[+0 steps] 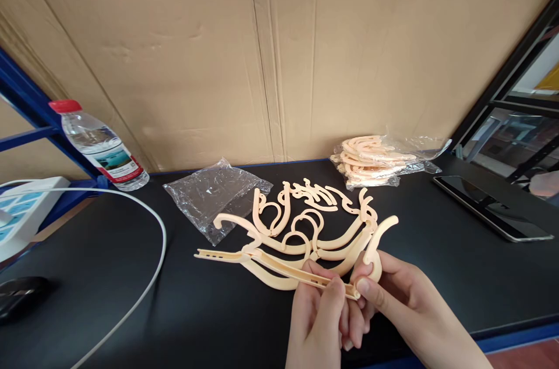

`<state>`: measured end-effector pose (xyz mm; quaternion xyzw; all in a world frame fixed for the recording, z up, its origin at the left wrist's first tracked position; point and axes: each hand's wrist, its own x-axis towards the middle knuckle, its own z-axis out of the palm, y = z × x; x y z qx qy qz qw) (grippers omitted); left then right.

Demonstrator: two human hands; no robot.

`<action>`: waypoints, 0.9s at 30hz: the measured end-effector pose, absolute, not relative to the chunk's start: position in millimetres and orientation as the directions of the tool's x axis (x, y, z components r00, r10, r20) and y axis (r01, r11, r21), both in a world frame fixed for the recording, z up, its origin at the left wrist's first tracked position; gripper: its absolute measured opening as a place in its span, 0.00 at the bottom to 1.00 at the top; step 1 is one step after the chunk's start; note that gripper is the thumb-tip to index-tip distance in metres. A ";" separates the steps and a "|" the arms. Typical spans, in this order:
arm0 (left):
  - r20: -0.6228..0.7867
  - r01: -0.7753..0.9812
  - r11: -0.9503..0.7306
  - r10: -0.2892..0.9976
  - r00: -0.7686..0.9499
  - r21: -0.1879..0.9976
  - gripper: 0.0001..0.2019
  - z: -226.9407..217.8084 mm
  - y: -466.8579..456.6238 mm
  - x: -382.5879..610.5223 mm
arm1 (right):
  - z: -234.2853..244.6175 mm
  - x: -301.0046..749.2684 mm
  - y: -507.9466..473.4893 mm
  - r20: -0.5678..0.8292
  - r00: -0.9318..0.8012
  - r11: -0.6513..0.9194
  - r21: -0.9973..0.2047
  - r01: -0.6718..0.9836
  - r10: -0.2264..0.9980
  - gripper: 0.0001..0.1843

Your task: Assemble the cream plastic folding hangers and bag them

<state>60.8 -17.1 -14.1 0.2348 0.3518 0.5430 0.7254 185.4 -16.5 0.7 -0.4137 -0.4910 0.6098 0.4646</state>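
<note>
My left hand is closed around a long cream plastic folding hanger arm, its hollow channel facing up and its slotted end pointing left. My right hand pinches a curved cream hanger piece at the arm's right end. The two pieces meet at my fingertips, but whether they are joined I cannot tell. Just beyond my hands, several cream folding hangers with round hooks lie overlapping on the black table. Small loose hanger parts are heaped behind them.
A crumpled clear plastic bag lies left of the hangers. Bagged cream hangers sit at the back, with a dark tablet or phone right of them. At left are a water bottle, white cable, power strip and mouse.
</note>
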 end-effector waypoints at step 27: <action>-0.252 -0.643 0.309 0.950 0.181 0.701 0.23 -10.1 -16.0 61.1 | 9.9 163.2 -22.7 -0.005 0.049 -0.002 -0.999 -0.048 0.999 0.20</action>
